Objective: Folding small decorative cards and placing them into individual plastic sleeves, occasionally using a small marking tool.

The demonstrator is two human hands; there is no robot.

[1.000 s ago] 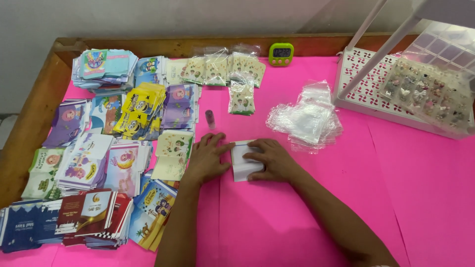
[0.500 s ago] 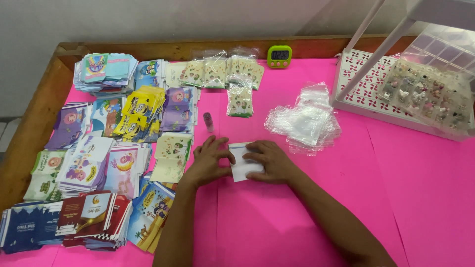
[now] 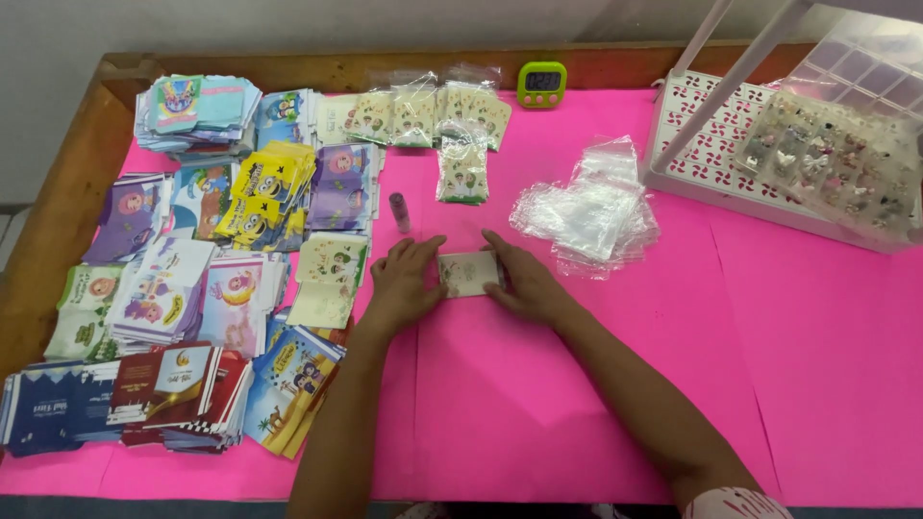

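Both hands rest flat on the pink table cover [image 3: 577, 404] with a small pale card packet [image 3: 468, 274] pinched between them. The left hand [image 3: 402, 281] presses the packet's left edge, its fingers [image 3: 423, 252] spread and bent down onto the cover; the right hand [image 3: 527, 284] covers the packet's right edge, its fingers [image 3: 500, 248] laid along the top corner. Neither hand is clenched into a fist: each grasps the packet lightly at its side, and the packet lies on the cover directly between the fingertips.

Just beyond the left fingertips stands a small pink tube [image 3: 399, 211], apart from the hand. Just left of the left hand lies a cream patterned envelope stack [image 3: 327, 279], with many more stacks of colourful envelopes [image 3: 192, 298] farther left. Beyond the right fingertips and a little to the right sits a heap of clear plastic sleeves [image 3: 586, 213], near but not touching. Farther beyond the fingers, a row of filled clear packets [image 3: 423, 113] and a green timer [image 3: 541, 84] lie by the wooden table edge. Well to the right stands a white perforated tray [image 3: 711, 144]
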